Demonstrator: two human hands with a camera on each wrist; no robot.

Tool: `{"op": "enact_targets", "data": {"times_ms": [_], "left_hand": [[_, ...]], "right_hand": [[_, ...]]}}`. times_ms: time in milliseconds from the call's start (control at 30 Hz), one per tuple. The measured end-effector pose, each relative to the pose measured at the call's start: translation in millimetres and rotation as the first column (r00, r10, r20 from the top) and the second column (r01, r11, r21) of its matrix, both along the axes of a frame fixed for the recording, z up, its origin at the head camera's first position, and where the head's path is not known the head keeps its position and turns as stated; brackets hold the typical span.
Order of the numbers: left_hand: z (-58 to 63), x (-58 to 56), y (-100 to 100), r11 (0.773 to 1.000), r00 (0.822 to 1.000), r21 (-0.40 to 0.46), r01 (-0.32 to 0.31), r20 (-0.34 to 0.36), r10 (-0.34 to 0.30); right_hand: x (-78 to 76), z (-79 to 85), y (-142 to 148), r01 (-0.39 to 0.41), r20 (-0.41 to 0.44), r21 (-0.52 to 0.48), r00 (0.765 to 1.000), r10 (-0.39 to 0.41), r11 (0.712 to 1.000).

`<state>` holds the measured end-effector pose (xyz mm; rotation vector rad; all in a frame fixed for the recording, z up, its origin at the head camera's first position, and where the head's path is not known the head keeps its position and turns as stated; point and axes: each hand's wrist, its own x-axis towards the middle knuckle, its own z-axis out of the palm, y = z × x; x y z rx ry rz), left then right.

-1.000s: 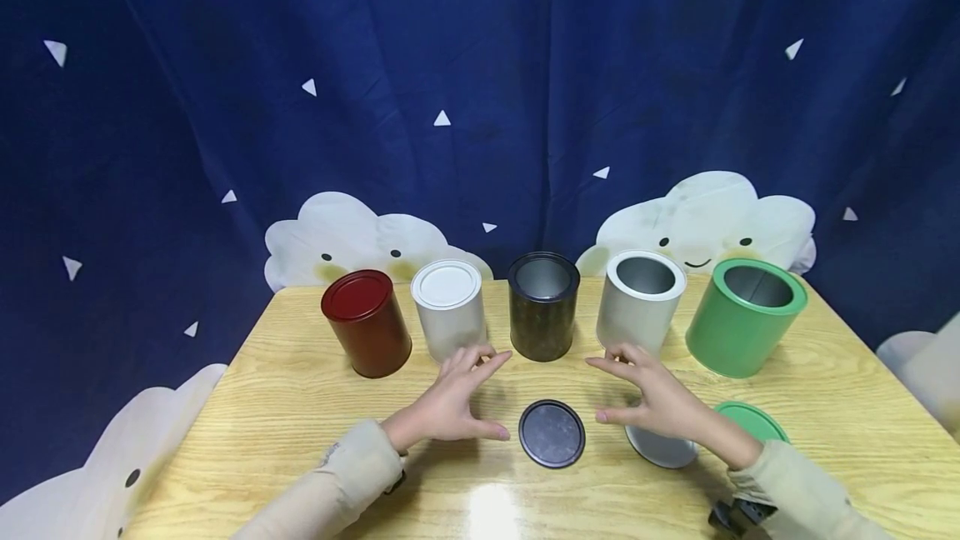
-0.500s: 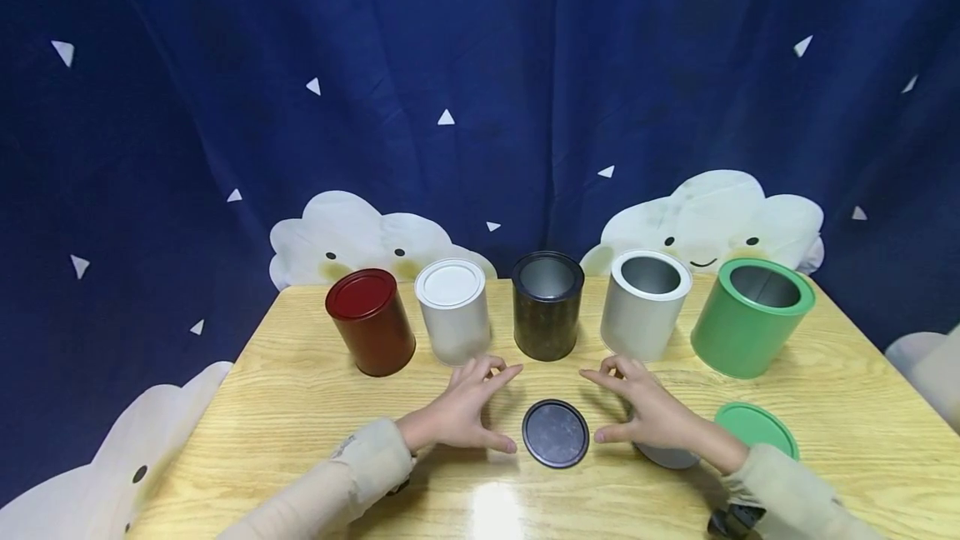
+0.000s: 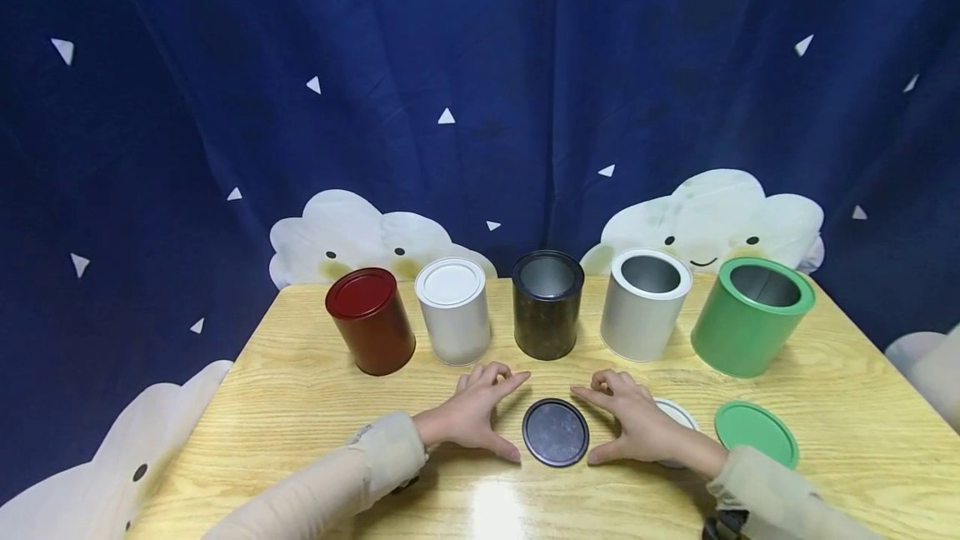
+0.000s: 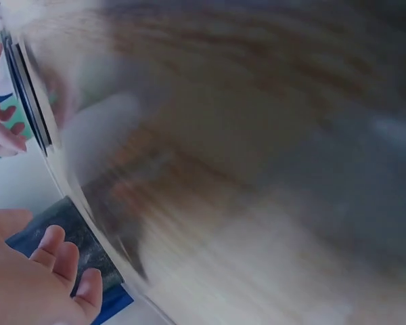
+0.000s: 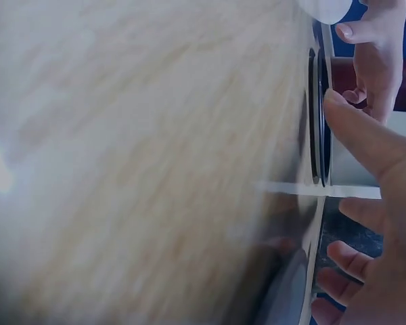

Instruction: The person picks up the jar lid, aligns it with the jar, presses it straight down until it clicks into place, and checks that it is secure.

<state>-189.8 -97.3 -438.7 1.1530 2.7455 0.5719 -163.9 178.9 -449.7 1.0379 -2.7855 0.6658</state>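
A round black lid (image 3: 556, 432) lies flat on the wooden table. My left hand (image 3: 474, 415) is low to its left, thumb and fingers parted around a gap that faces the lid. On the opposite side my right hand (image 3: 637, 425) mirrors it, thumb tip right at the lid's edge. Neither hand grips anything. The lid shows edge-on in the left wrist view, with the left hand (image 4: 37, 284) below it. In the right wrist view the right hand's thumb (image 5: 355, 122) overlaps the lid's edge (image 5: 317, 118). Behind the lid stands the open black can (image 3: 547, 319).
Right of the black can stand an open white can (image 3: 637, 322) and an open green can (image 3: 738, 336). To its left are a lidded white can (image 3: 457, 327) and a lidded dark red can (image 3: 378, 336). A white lid (image 3: 678, 413), partly hidden, and a green lid (image 3: 757, 433) lie at the right.
Both hands have moved inward and lower, closing in on the black lid from either side. More of the white lid now shows behind the right hand. The cans and lids stay put.
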Motion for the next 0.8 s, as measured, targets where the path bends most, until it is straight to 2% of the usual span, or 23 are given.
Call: {"op": "enact_targets", "data": {"times_ms": [233, 633, 800], "left_hand": [[-3.1, -0.8, 4.0, 0.999, 0.999, -0.036, -0.033, -0.007, 0.032], [-0.7, 4.1, 10.9, 0.990, 0.999, -0.129, -0.048, 0.018, 0.050], [0.8, 4.4, 12.4, 0.989, 0.999, -0.140, -0.040, 0.026, 0.044]], "right_hand": [[0.7, 0.4, -2.0, -0.004, 0.051, 0.047, 0.999, 0.001, 0.999], [-2.1, 0.6, -4.7, -0.010, 0.039, 0.052, 0.999, 0.008, 0.999], [-4.5, 0.4, -5.9, -0.010, 0.048, 0.050, 0.999, 0.007, 0.999]]}}
